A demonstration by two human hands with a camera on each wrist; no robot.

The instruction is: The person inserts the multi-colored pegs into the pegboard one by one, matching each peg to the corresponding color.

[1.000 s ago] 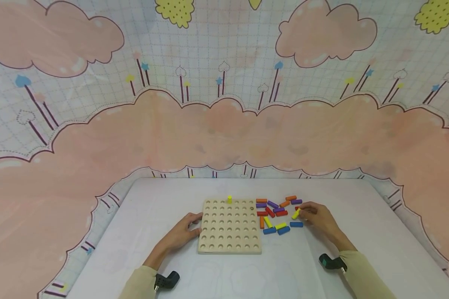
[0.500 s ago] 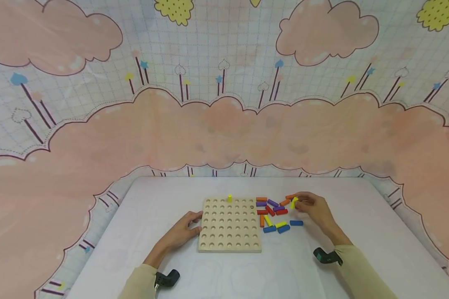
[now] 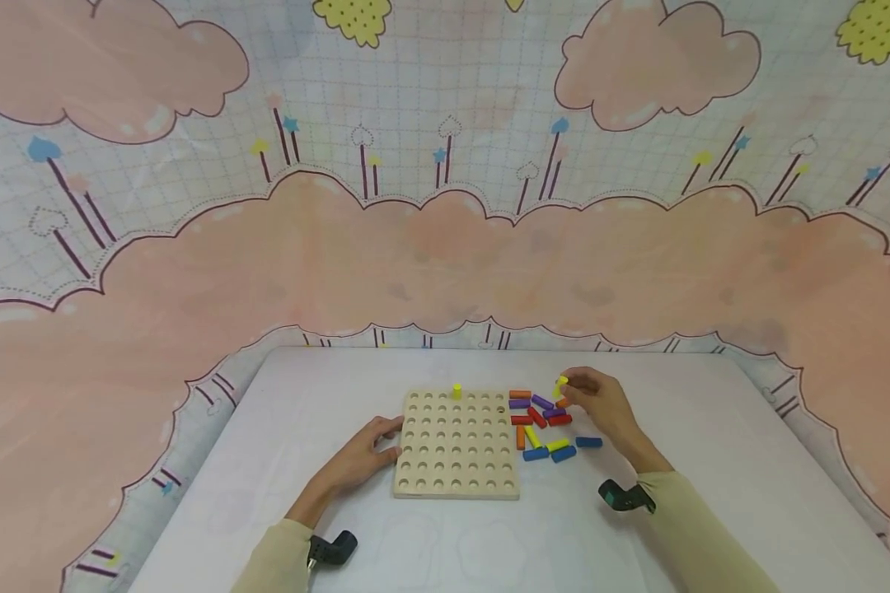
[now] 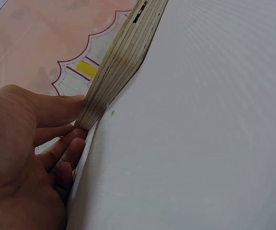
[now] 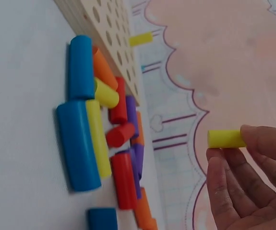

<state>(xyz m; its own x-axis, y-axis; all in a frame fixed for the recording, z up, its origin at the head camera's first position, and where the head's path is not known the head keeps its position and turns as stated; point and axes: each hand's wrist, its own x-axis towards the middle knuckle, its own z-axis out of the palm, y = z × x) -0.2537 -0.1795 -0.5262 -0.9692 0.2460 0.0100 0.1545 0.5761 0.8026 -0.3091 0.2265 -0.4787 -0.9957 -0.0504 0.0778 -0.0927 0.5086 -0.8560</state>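
A square wooden pegboard (image 3: pixel 456 461) with rows of round holes lies on the table. My left hand (image 3: pixel 367 451) holds its left edge with thumb and fingertips, seen close up in the left wrist view, where the board's layered side (image 4: pixel 118 62) shows. One yellow peg (image 3: pixel 456 391) stands upright in the board's far row. My right hand (image 3: pixel 597 402) pinches another yellow peg (image 5: pixel 224 139) between thumb and fingertips, raised above the far right of the loose pegs. In the right wrist view its other fingers (image 5: pixel 217 191) extend below the peg.
Right of the board lie several loose pegs: blue (image 3: pixel 589 442), red (image 3: pixel 559 420), purple (image 3: pixel 542 402), orange (image 3: pixel 520 394) and yellow (image 3: pixel 557 445). The white table (image 3: pixel 341 371) ends at a patterned cloth backdrop (image 3: pixel 445 263). Both wrists wear black camera mounts.
My right hand has lifted the yellow peg and moved it left and away from me, tipping it nearer upright. The left hand and the board stay in place.
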